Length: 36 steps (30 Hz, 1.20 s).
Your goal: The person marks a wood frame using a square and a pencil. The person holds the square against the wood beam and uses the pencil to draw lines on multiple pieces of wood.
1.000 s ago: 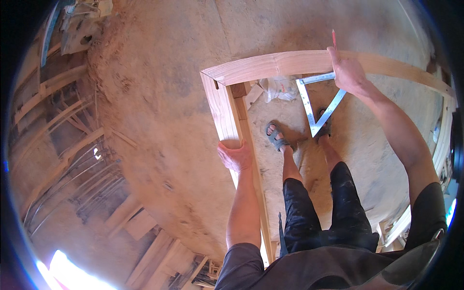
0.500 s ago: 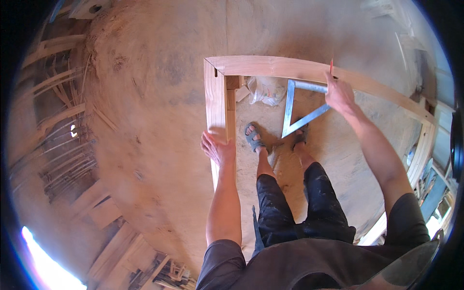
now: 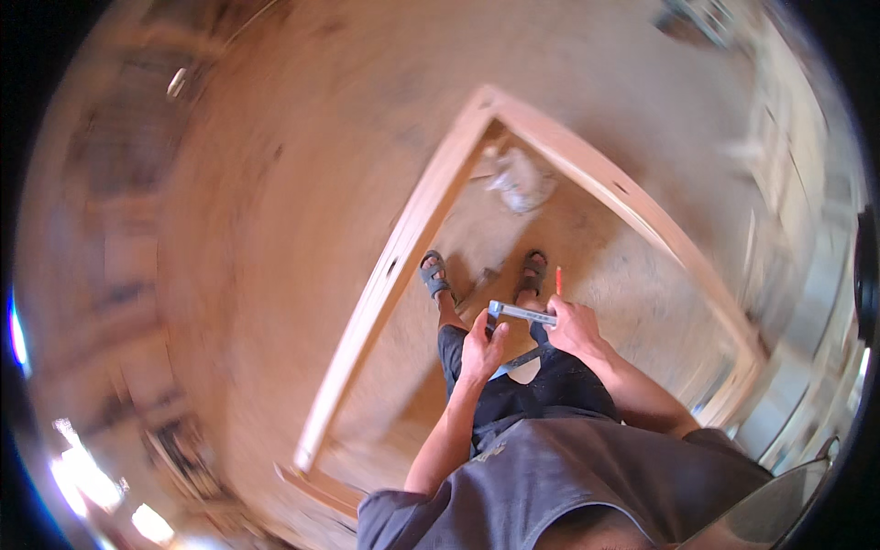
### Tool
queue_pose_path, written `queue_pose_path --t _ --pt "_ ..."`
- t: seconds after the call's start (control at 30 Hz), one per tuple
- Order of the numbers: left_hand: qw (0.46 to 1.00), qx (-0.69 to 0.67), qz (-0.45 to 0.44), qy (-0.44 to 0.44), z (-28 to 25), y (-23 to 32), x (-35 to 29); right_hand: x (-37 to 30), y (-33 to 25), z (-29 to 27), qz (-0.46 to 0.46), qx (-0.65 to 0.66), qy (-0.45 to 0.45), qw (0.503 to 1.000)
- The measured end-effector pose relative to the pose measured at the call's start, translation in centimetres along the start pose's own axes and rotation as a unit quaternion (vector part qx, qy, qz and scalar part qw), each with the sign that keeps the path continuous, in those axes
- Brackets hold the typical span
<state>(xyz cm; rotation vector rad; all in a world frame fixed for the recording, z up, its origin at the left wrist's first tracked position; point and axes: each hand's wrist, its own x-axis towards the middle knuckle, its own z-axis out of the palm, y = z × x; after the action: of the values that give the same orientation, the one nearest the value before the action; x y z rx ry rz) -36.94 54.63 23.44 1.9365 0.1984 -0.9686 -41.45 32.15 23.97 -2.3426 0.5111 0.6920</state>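
Both hands are raised in front of my body, above my sandalled feet. My left hand [image 3: 481,344] grips the near end of a grey metal square [image 3: 522,314]. My right hand [image 3: 573,328] holds the square's other end, with a red pencil [image 3: 558,280] sticking up from its fingers. A pale wooden frame [image 3: 403,247] lies on the dusty floor around my feet, its corner pointing away from me. The picture is blurred by motion.
A crumpled white scrap [image 3: 518,176] lies on the floor inside the frame's far corner. Stacked timber shows as a blur along the left rim [image 3: 110,302]. More boards or fittings run along the right rim [image 3: 788,183].
My left hand has left the frame's side rail and taken hold of the square. My right hand has lifted the square off the frame toward my body. The view has swung round.
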Motion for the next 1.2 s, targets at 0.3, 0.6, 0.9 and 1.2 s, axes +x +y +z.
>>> queue_pose_path --t 0.3,0.6,0.9,1.2 --pt "0.966 -0.177 -0.007 0.19 -4.1 -11.3 -11.4 -7.1 -10.3 2.8 -0.086 0.075 -0.304 0.946" --pt "0.862 -0.185 0.012 0.471 -10.7 -34.2 -29.7 -22.6 -22.9 24.2 -0.113 -0.012 -0.404 0.908" --pt "0.489 -0.702 -0.006 0.518 -22.4 -47.7 -49.7 -38.2 -44.9 44.1 -0.613 -0.219 -0.332 0.683" --pt "0.272 -0.776 0.035 0.568 -29.9 -56.3 -59.0 -44.8 -54.1 60.3 -0.734 -0.162 -0.422 0.506"
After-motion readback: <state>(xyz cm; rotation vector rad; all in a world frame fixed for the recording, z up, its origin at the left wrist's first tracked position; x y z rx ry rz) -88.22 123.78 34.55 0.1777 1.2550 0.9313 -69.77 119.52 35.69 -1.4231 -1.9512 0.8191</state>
